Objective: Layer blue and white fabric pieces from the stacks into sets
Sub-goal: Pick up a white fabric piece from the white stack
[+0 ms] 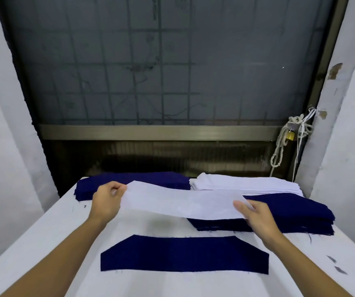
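A single dark blue fabric piece [184,256] lies flat on the white table [50,239] close to me. Above it, a thin white fabric piece [178,202] is stretched in the air between my hands. My left hand [108,200] pinches its left end and my right hand [255,215] pinches its right end. A blue stack [283,213] sits at the right, partly hidden by the white piece. Another blue stack [133,182] is at the back left. A white stack [247,184] lies at the back right.
A dark window with a metal frame [155,130] stands right behind the table. Rope and a padlock [290,136] hang at the right of the frame. White walls close in on both sides. Small fabric scraps [336,264] lie on the table's right edge.
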The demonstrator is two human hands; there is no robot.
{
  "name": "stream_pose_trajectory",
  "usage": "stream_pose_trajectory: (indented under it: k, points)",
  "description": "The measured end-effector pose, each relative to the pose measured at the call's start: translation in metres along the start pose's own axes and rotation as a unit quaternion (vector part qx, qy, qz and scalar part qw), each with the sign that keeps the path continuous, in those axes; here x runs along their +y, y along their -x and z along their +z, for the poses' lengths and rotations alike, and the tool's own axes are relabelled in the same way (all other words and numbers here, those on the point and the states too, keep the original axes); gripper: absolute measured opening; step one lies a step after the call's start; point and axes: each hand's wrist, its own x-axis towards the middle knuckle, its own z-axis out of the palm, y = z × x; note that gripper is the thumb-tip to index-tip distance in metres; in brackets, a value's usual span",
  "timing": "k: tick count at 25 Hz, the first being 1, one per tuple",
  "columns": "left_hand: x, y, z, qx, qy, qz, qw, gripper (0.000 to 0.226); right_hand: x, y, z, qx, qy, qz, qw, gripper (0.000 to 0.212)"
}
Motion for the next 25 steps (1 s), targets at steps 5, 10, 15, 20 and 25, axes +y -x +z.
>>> stream_pose_trajectory:
  k: [5, 10, 15, 20, 25]
  points:
    - [-0.043, 0.041, 0.002, -0.038, -0.046, -0.008, 0.998, 0.022, 0.032, 0.025, 0.0, 0.005, 0.038, 0.019, 0.999, 0.05]
    - [-0.069, 0.074, 0.01, -0.061, -0.099, -0.045, 0.992, 0.027, 0.057, 0.044, 0.002, 0.024, 0.09, 0.034, 0.995, 0.047]
    - [-0.085, 0.103, 0.013, -0.048, -0.127, -0.028, 0.99, 0.027, 0.071, 0.053, 0.005, 0.051, 0.16, 0.024, 0.985, 0.04]
    - [-0.086, 0.103, 0.016, -0.031, -0.144, -0.012, 0.989, 0.029, 0.072, 0.051, 0.009, 0.061, 0.251, 0.028, 0.966, 0.03]
    - [-0.087, 0.101, 0.016, -0.035, -0.126, -0.02, 0.991, 0.021, 0.071, 0.052, 0.009, 0.057, 0.287, 0.03, 0.956, 0.029]
